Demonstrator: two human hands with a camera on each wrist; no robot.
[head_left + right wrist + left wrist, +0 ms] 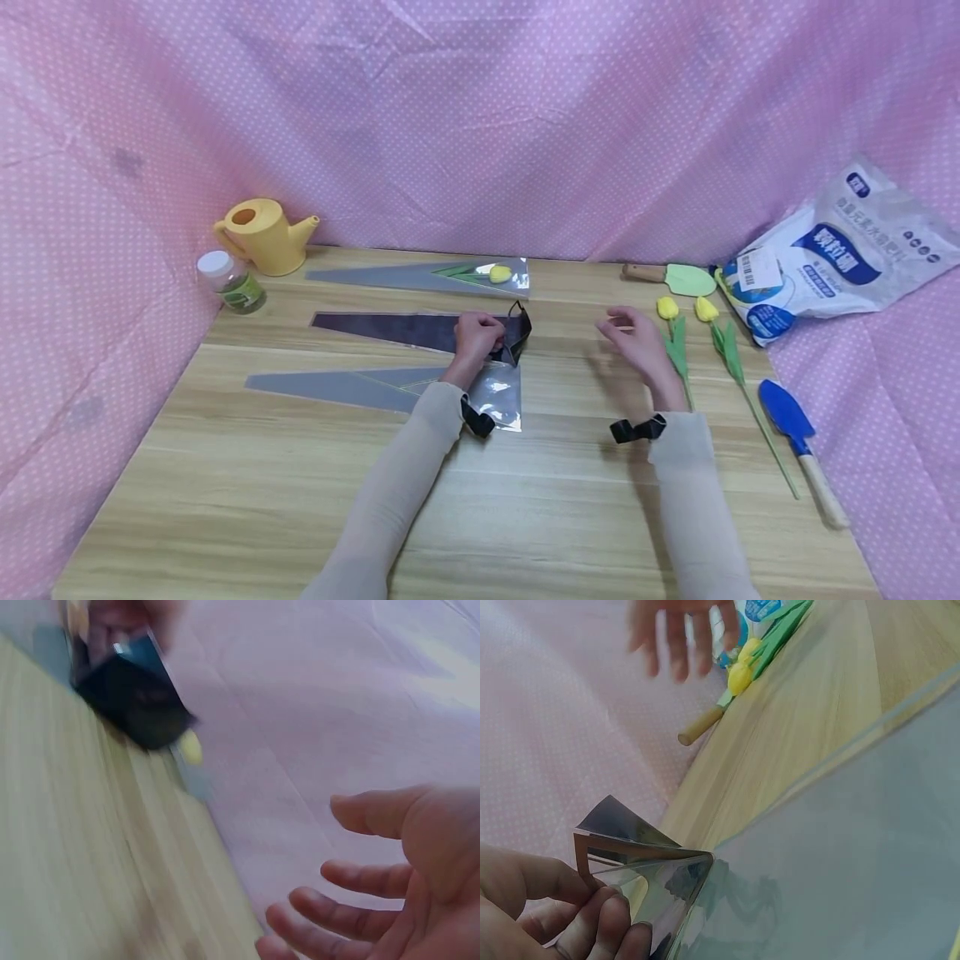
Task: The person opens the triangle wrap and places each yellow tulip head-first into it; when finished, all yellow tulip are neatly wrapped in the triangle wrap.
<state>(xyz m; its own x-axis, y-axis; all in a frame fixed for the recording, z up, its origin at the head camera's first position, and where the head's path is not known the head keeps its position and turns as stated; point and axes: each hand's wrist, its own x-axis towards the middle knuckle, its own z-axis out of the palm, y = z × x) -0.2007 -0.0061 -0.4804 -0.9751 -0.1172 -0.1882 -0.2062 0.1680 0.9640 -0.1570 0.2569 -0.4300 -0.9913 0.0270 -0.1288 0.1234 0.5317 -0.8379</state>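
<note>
My left hand (477,337) pinches the mouth edge of a dark tapered flower sleeve (397,327), whose wide end stands spread apart; the left wrist view shows thumb and fingers (607,919) on the film. Off to the right, my right hand (633,337) hovers above the table with fingers apart, holding nothing. Beside it lie two yellow artificial tulips (677,350) with green stems. Nearer me is a grey-and-clear sleeve (322,385), partly covered by my left forearm. At the back, another grey sleeve (375,278) has a yellow tulip (499,273) in it.
A yellow watering can (273,242) and a white-lidded jar (232,283) stand at back left. On the right are a green trowel (688,280), a blue trowel (783,408) and a white fertilizer bag (832,250). Pink dotted cloth (480,125) surrounds the wooden table (525,517).
</note>
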